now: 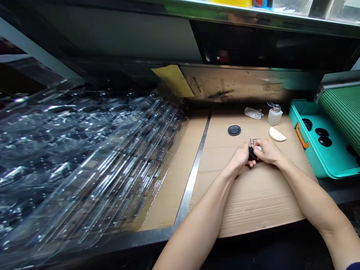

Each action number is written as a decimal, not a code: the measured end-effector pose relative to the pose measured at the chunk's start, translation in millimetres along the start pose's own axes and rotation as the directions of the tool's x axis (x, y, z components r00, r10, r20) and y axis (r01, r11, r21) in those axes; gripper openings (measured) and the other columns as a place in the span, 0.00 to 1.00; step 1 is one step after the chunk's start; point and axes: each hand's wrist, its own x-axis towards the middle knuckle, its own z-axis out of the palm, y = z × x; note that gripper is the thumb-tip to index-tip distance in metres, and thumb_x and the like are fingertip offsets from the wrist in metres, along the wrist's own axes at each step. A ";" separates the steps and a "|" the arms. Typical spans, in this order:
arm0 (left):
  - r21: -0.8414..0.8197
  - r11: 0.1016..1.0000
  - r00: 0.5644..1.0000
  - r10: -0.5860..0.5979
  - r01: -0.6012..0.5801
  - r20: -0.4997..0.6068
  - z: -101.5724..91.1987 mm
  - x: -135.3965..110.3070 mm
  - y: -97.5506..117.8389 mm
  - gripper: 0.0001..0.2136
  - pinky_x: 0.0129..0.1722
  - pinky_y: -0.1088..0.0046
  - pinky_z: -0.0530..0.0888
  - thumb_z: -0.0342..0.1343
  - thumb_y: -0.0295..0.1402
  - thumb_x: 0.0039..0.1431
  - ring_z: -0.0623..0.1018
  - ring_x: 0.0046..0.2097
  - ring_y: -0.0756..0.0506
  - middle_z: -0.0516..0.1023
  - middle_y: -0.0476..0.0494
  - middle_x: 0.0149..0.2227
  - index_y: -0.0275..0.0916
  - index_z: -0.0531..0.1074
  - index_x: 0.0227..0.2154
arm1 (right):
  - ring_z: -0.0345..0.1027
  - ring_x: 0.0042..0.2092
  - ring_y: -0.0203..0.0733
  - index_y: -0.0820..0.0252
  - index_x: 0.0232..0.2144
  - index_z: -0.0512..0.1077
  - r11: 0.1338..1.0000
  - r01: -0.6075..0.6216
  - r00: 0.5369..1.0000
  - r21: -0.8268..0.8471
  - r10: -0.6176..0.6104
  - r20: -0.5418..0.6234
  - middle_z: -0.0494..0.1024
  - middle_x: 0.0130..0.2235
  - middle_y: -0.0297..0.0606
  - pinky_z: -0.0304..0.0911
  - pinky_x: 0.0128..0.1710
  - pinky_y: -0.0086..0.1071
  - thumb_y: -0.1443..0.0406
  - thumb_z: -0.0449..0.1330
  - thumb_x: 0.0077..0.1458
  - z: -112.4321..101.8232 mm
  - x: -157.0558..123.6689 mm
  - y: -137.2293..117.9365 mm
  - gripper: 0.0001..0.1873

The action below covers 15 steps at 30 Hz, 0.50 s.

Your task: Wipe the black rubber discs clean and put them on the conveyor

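My left hand (241,157) is closed around a small black part (252,153), held just above the cardboard (261,202). Pinched in my right hand (268,150) is a white cloth-like wad (258,148), pressed against the part. The fingers cover most of both things, so the part's full shape is hidden. Beyond my hands, a black oval disc (234,130) lies flat on the cardboard. A cream half-round pad (277,134) rests to the right, near a white pump bottle (275,115) with its metal lid flipped up and a crumpled white wipe (253,113).
Stacked clear plastic trays (112,150) fill the left side. At the right, a teal bin (323,165) with an orange handle holds several black discs, beside a green conveyor belt (343,108). A metal strip (194,176) crosses the bench; a shelf edge (253,18) hangs above.
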 end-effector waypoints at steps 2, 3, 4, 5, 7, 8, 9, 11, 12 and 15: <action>0.063 0.997 0.998 0.054 -0.052 -0.037 1.3 2.9 -5.7 0.23 0.13 0.77 0.64 0.39 0.42 0.72 0.71 0.15 0.49 0.75 0.41 0.18 0.33 0.71 0.28 | 0.71 0.35 0.40 0.57 0.33 0.75 0.998 0.016 0.999 -0.056 -0.018 -0.035 0.82 0.34 0.37 0.57 0.37 0.29 0.67 0.56 0.60 3.7 0.8 0.7 0.08; 0.081 0.995 0.997 0.067 -0.064 -0.037 1.4 4.1 -7.6 0.23 0.13 0.77 0.64 0.39 0.41 0.71 0.71 0.14 0.49 0.74 0.41 0.17 0.33 0.72 0.28 | 0.71 0.37 0.40 0.57 0.34 0.75 0.997 0.019 0.999 -0.077 -0.023 -0.048 0.82 0.36 0.38 0.57 0.38 0.30 0.67 0.56 0.61 5.5 0.9 1.1 0.08; 0.091 0.993 0.997 0.074 -0.070 -0.032 1.2 4.8 -8.9 0.23 0.13 0.76 0.64 0.39 0.41 0.71 0.70 0.14 0.48 0.73 0.42 0.16 0.33 0.72 0.28 | 0.71 0.38 0.40 0.58 0.35 0.75 0.995 0.023 0.998 -0.092 -0.028 -0.056 0.82 0.38 0.38 0.57 0.39 0.30 0.67 0.55 0.61 7.0 0.9 1.3 0.08; 0.096 0.992 0.997 0.079 -0.076 -0.027 1.0 4.9 -9.6 0.24 0.14 0.76 0.65 0.38 0.41 0.71 0.70 0.14 0.48 0.73 0.43 0.15 0.33 0.72 0.28 | 0.72 0.39 0.41 0.58 0.36 0.75 0.994 0.024 0.998 -0.106 -0.030 -0.061 0.82 0.39 0.39 0.57 0.39 0.30 0.66 0.55 0.62 8.0 0.7 1.4 0.08; 0.115 0.989 0.995 0.098 -0.094 -0.028 0.7 3.6 -10.0 0.24 0.14 0.76 0.65 0.38 0.41 0.70 0.70 0.14 0.48 0.72 0.43 0.14 0.34 0.73 0.27 | 0.72 0.40 0.42 0.57 0.37 0.75 0.991 0.022 0.998 -0.134 -0.030 -0.058 0.82 0.40 0.39 0.57 0.40 0.31 0.66 0.55 0.63 8.0 -0.2 0.6 0.09; 0.138 0.984 0.993 0.114 -0.109 -0.030 0.6 2.3 -10.2 0.25 0.15 0.76 0.65 0.38 0.42 0.70 0.70 0.14 0.48 0.71 0.43 0.14 0.34 0.73 0.26 | 0.72 0.40 0.42 0.57 0.37 0.75 0.989 0.020 0.998 -0.148 -0.028 -0.053 0.82 0.40 0.40 0.57 0.40 0.31 0.65 0.55 0.63 6.9 -0.8 -0.3 0.09; 0.170 0.978 0.991 0.131 -0.124 -0.030 0.6 0.8 -10.5 0.26 0.15 0.76 0.66 0.38 0.42 0.70 0.71 0.14 0.48 0.71 0.43 0.13 0.34 0.73 0.24 | 0.73 0.41 0.43 0.57 0.37 0.75 0.987 0.019 0.999 -0.162 -0.027 -0.045 0.82 0.40 0.40 0.57 0.39 0.31 0.65 0.55 0.63 5.2 -1.4 -1.5 0.09; 0.245 0.958 0.986 0.162 -0.151 -0.029 0.5 -2.2 -12.0 0.27 0.16 0.75 0.67 0.37 0.43 0.70 0.72 0.15 0.47 0.71 0.42 0.13 0.35 0.73 0.22 | 0.73 0.40 0.44 0.57 0.36 0.76 0.982 0.020 1.000 -0.190 -0.023 -0.017 0.82 0.40 0.41 0.57 0.39 0.32 0.65 0.55 0.63 0.2 -2.6 -4.6 0.09; 0.278 0.946 0.984 0.177 -0.164 -0.022 0.5 -3.5 -13.0 0.28 0.16 0.75 0.68 0.37 0.44 0.70 0.72 0.15 0.47 0.72 0.42 0.13 0.35 0.73 0.22 | 0.73 0.40 0.45 0.57 0.35 0.76 0.979 0.023 1.000 -0.203 -0.023 0.002 0.82 0.39 0.41 0.57 0.38 0.32 0.65 0.55 0.63 -2.6 -3.2 -6.3 0.09; 0.326 0.922 0.977 0.214 -0.208 0.018 0.1 -6.4 -16.6 0.29 0.17 0.75 0.68 0.37 0.46 0.70 0.73 0.16 0.47 0.73 0.42 0.14 0.35 0.73 0.21 | 0.74 0.38 0.46 0.57 0.32 0.76 0.971 0.031 0.999 -0.237 -0.020 0.049 0.83 0.36 0.43 0.56 0.37 0.33 0.65 0.55 0.62 -10.9 -5.6 -10.3 0.10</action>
